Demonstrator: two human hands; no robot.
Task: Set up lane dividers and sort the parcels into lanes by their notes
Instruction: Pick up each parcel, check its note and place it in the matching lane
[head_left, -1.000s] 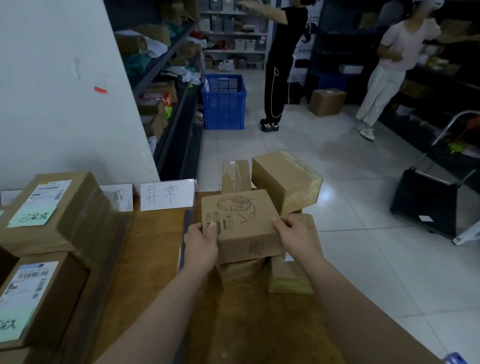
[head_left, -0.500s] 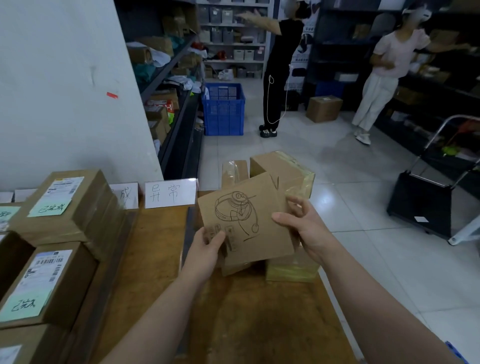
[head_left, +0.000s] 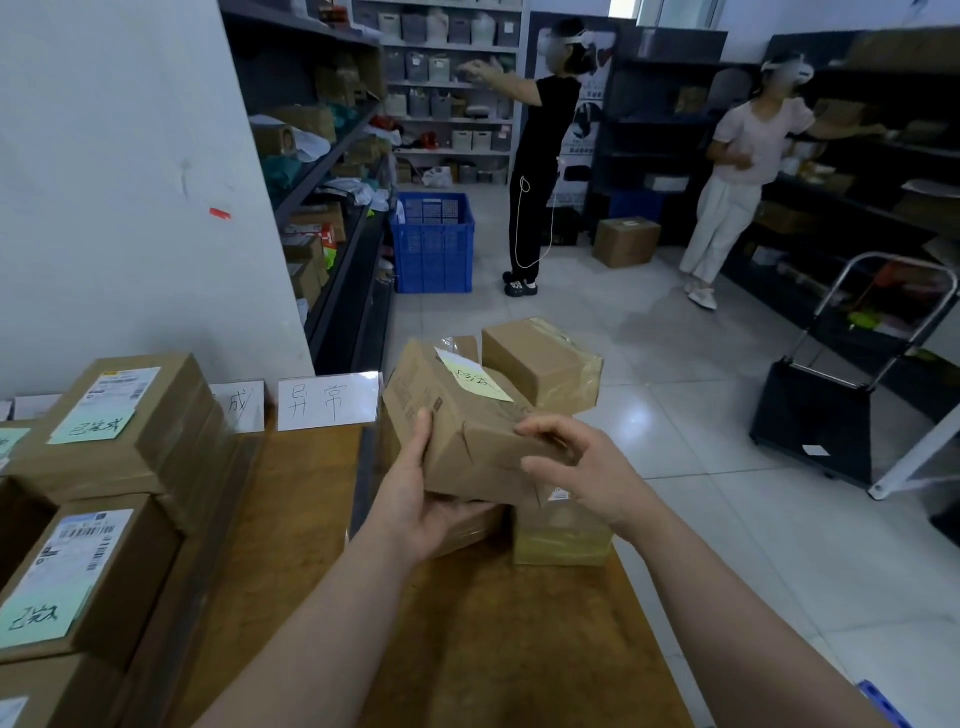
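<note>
Noted one brown cardboard parcel (head_left: 467, 441), held tilted in the air above the far end of the wooden tabletop (head_left: 493, 623), just in front of other taped parcels (head_left: 540, 364). Found a yellow note (head_left: 474, 382) with handwriting stuck on its upper face, faint print along the side, a crease at the near edge. Recorded left hand (head_left: 415, 499) cupped beneath, thumb up the near face: grip holding the parcel. Recorded right hand (head_left: 587, 473) with fingers curled at the right end: grip likewise on the parcel. Logged a handwritten divider card (head_left: 327, 400) standing to its left, and labelled parcels (head_left: 119, 415) with green notes stacked further left.
</note>
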